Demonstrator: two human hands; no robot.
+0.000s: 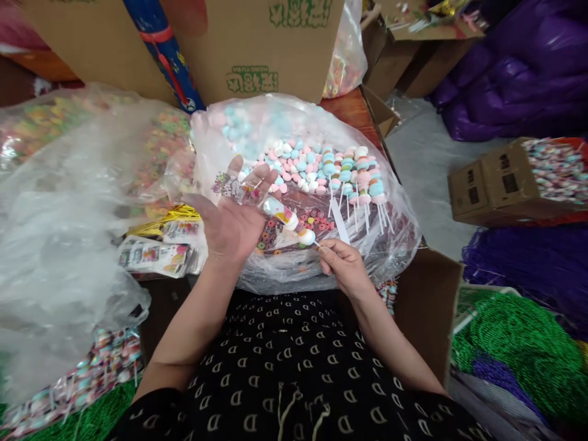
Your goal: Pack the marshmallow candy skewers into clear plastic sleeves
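Observation:
My left hand [239,226] is palm up with fingers spread and thumb apart. Across its fingers lies a clear printed wrapper [229,187]. My right hand [342,260] pinches the white stick of a candy skewer [307,236], whose pale end pieces show. The skewer's upper part points toward the left palm and runs into the wrapper; how far in is hard to see. Finished-looking candy skewers [362,174] lie side by side beyond my right hand, sticks toward me. Loose pink, blue and white candies [298,162] are heaped behind, with small ring candies [316,220] nearer.
Plastic sheeting [390,239] lines the work surface. Stacked printed wrappers [154,256] and yellow ties [169,217] sit at left, beside a big bag of ring candies [160,147]. A cardboard box [257,43] stands behind. Green strands [514,349] and a filled carton [496,180] are at right.

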